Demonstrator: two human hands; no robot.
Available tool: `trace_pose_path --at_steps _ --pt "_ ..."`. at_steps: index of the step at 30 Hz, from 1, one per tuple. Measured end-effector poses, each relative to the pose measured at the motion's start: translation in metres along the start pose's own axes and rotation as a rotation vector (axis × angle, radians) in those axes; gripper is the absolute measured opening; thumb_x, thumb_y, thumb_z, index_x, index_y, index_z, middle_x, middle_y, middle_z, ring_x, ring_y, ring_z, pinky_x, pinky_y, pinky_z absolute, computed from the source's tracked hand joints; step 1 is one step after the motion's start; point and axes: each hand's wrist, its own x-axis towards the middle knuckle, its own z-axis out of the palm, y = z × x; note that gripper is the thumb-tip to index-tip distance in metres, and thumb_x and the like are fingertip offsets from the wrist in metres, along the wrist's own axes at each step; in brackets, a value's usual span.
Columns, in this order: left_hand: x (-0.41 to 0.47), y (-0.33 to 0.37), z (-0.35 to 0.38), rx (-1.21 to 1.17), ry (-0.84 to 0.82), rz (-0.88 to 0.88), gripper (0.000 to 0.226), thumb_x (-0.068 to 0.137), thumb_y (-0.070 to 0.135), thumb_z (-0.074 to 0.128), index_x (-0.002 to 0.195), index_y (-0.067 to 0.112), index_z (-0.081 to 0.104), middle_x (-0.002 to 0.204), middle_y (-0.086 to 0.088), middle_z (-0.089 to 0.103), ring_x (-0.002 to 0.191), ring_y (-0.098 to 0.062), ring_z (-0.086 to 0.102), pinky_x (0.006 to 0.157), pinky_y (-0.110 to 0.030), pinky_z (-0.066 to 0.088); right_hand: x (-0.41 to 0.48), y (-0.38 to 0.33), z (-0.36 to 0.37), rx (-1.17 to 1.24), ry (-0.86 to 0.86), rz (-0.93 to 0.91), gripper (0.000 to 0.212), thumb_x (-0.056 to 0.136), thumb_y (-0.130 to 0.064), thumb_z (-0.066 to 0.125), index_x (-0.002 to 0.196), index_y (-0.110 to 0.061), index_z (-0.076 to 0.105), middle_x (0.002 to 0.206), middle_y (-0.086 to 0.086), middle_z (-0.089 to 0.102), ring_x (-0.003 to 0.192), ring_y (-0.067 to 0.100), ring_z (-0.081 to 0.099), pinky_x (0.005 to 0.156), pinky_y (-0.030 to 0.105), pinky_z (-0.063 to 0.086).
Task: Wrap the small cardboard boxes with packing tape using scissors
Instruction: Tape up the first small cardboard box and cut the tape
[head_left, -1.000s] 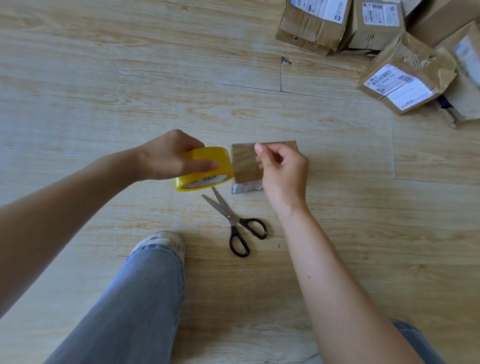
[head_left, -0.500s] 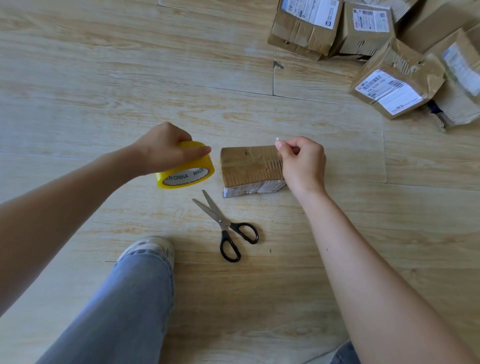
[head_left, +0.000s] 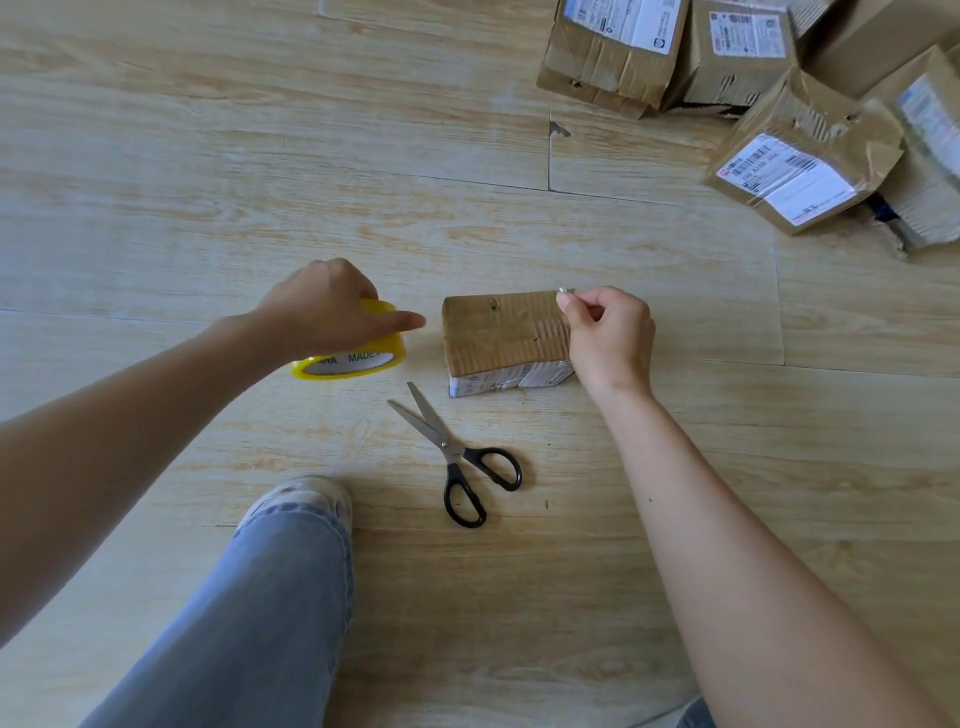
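The small cardboard box (head_left: 501, 332) lies flat on the wooden floor (head_left: 156, 182) between my two hands. Its corrugated brown top faces up, and a white printed label runs along the side nearest me.

My right hand (head_left: 613, 343) sits at the box's right end with its fingers curled in. Thumb and forefinger pinch a small glinting tab (head_left: 564, 292) just over the far right corner. The tab is too small for me to say more than that it shines, and I cannot tell whether a strip runs from it to the roll.

My left hand (head_left: 324, 306) is just left of the box and apart from it. It is curled over the top of a yellow roll of packing tape (head_left: 363, 358), gripping it, with the forefinger stretched out toward the box. The roll is tilted, with its printed core turned toward me.

Black-handled scissors (head_left: 444, 446) lie on the floor nearer to me than either hand, below the gap between roll and box. Their blades are parted and point toward my left hand, touching nothing.

Well beyond my right hand sits a heap of taped cardboard parcels (head_left: 795, 171) with white shipping labels. Under my left forearm are my leg in blue jeans (head_left: 249, 623) and a pale shoe (head_left: 306, 493).
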Motion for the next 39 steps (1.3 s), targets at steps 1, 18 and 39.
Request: trace_pose_path --at_steps 1,18,39 --pt "0.001 -0.001 0.0 -0.007 -0.005 -0.006 0.057 0.069 0.08 0.053 0.056 0.024 0.06 0.054 0.0 0.056 0.053 -0.014 0.054 0.047 -0.023 0.034 0.0 0.0 0.001 -0.019 0.005 -0.014 0.015 0.094 -0.024 0.063 0.087 -0.012 0.068 0.084 -0.003 0.066 0.075 0.011 0.056 0.059 0.013 0.036" --pt "0.011 -0.008 0.009 -0.04 -0.09 -0.05 0.07 0.065 0.081 0.053 0.062 0.012 0.067 0.054 -0.004 0.059 0.048 -0.016 0.054 0.045 -0.024 0.037 -0.014 0.003 0.018 -0.476 0.153 -0.364 0.02 0.098 -0.022 0.056 0.096 -0.002 0.062 0.103 0.014 0.058 0.082 0.029 0.059 0.063 0.034 0.043" --pt "0.005 -0.003 0.014 -0.031 -0.047 -0.055 0.07 0.068 0.078 0.058 0.066 0.009 0.068 0.058 -0.006 0.058 0.055 -0.018 0.052 0.05 -0.025 0.036 -0.044 0.023 0.033 -0.73 -0.376 -0.642 0.077 0.093 -0.068 0.006 0.154 -0.023 -0.009 0.161 -0.008 -0.014 0.148 0.008 -0.015 0.121 0.035 -0.007"
